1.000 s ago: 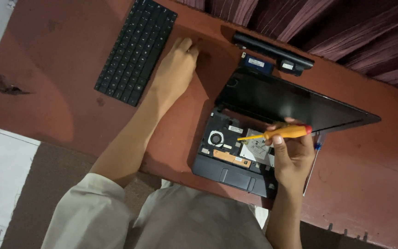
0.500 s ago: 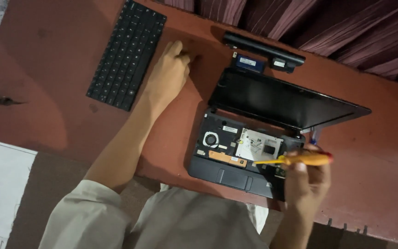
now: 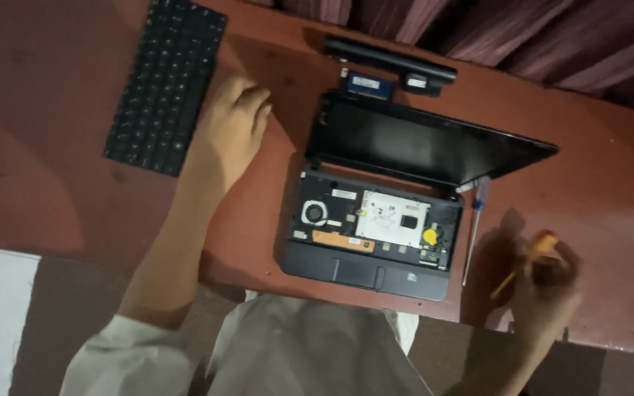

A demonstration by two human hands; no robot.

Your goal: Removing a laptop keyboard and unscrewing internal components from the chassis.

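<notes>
the yellow screwdriver is gripped in the closed right hand beside the opened laptop; the left hand rests loosely curled, empty, on the counter; the tip is best seated squarely.

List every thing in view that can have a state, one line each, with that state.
Small laptop: lid open, screen dark, keyboard removed, fan and boards exposed.
Detached keyboard: flat on the table, keys up.
Battery pack: out of the laptop, lying behind it.
Memory module: loose on the table.
Blue screwdriver: lying beside the laptop, unheld.
Orange screwdriver: gripped, off the laptop.
Left hand: resting on the table, empty.
Right hand: closed on the orange screwdriver.
</notes>
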